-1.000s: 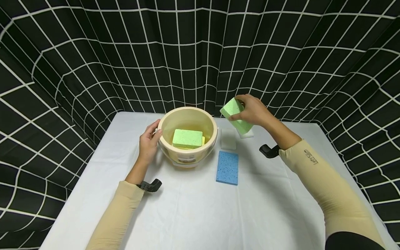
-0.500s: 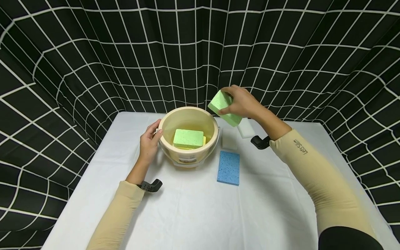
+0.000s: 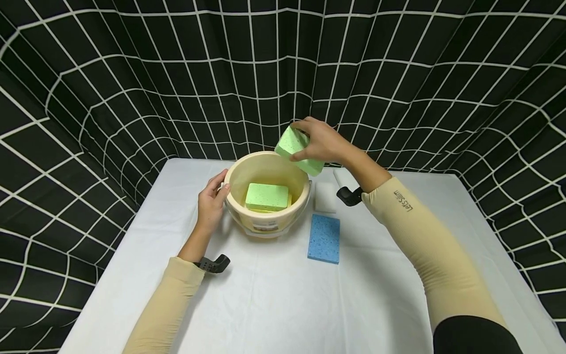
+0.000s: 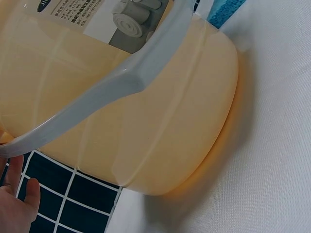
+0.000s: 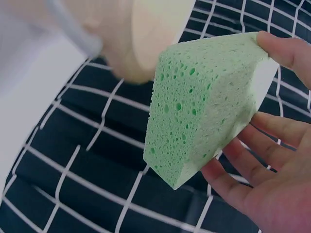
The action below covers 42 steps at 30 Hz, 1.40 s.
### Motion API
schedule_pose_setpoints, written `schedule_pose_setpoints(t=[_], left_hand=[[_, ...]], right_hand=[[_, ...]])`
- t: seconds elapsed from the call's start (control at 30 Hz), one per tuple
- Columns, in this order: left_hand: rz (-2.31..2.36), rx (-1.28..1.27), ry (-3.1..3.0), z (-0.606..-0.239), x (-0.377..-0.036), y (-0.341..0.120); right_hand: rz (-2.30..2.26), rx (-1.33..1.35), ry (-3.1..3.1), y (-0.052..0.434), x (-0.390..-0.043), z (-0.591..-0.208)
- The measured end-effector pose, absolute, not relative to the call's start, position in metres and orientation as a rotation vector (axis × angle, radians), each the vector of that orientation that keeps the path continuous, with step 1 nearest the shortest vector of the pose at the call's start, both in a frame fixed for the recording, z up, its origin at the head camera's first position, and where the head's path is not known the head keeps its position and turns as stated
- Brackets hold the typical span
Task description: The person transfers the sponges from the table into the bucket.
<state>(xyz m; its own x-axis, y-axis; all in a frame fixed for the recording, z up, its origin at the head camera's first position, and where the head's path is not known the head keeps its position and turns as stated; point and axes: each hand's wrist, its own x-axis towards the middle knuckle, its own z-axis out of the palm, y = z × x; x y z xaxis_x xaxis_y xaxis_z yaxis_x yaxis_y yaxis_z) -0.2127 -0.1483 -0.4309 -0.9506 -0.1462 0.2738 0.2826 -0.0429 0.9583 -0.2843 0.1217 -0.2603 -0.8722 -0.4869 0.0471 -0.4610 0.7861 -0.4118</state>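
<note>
A cream bucket (image 3: 265, 219) with a grey handle (image 4: 97, 92) stands mid-table; inside lie a green sponge (image 3: 267, 196) on a yellow one (image 3: 288, 199). My left hand (image 3: 211, 199) rests against the bucket's left wall with straight fingers. My right hand (image 3: 320, 142) grips a second green sponge (image 3: 298, 150) in the air, tilted, above the bucket's far right rim. In the right wrist view that sponge (image 5: 204, 104) is pinched between thumb and fingers, with the bucket (image 5: 146, 34) blurred behind it.
A blue sponge (image 3: 324, 238) lies flat to the right of the bucket. Two white sponges, one (image 3: 324, 197) beside the bucket and another (image 3: 344, 177) behind my right forearm. The white table (image 3: 274, 305) is walled by black gridded curtain (image 3: 132, 73).
My right hand has carried the green sponge up and leftward, from over the white sponges to above the bucket's rim. The left hand and bucket have stayed put.
</note>
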Motion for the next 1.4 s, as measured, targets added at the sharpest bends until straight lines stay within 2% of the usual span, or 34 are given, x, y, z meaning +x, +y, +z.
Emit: schedule_pose_setpoints(t=[0.7,1.4], left_hand=[[-2.066,-0.185,-1.889,-0.431,-0.212,-0.148],[-2.062,-0.201,-1.87,-0.434,-0.215,-0.148]], right_hand=[[-0.605,-0.958,2.817,0.062,-0.283,-0.285],[-0.405,-1.023,2.72,0.049,-0.286,-0.328]])
